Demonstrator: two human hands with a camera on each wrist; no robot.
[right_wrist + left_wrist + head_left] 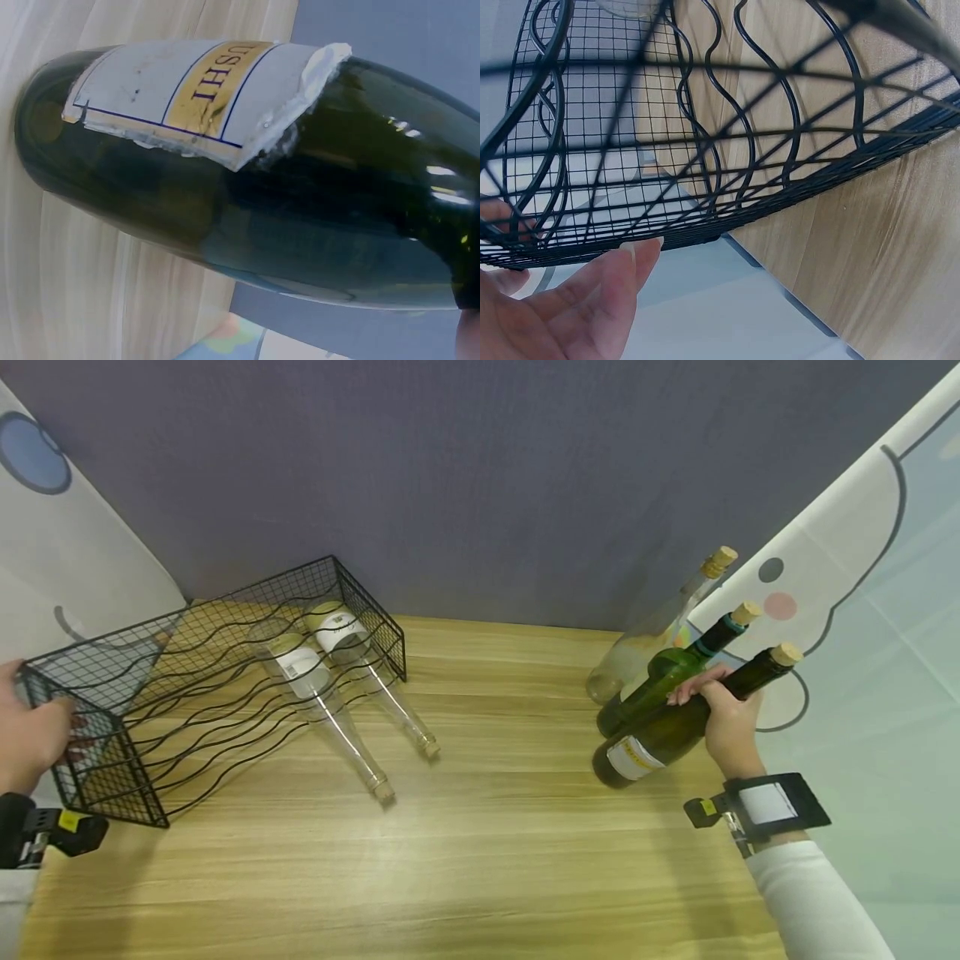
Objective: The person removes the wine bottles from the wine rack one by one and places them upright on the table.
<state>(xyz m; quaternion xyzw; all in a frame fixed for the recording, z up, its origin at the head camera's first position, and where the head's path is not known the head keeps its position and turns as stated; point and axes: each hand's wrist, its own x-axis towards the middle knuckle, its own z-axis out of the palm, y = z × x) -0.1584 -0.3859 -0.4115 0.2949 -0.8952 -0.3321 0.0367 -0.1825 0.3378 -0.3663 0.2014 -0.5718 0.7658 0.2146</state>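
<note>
My left hand (32,735) grips the near-left end of a black wire wine rack (112,720). In the left wrist view, the thumb (622,281) lies along the mesh, with other fingers behind the wires. Two clear corked bottles lie in the rack, a left one (303,672) and a right one (348,639), necks pointing toward me. My right hand (731,722) holds a dark green wine bottle (675,727) around its neck and shoulder. Its torn white and gold label (202,97) fills much of the right wrist view. The bottle stands upright, base close to the table.
Behind the held bottle stand a green bottle (671,670) and a clear bottle (637,652), both corked. A grey panel (480,485) rises behind the wooden table (465,860). Printed white sheets hang at the left (67,543) and right (862,710).
</note>
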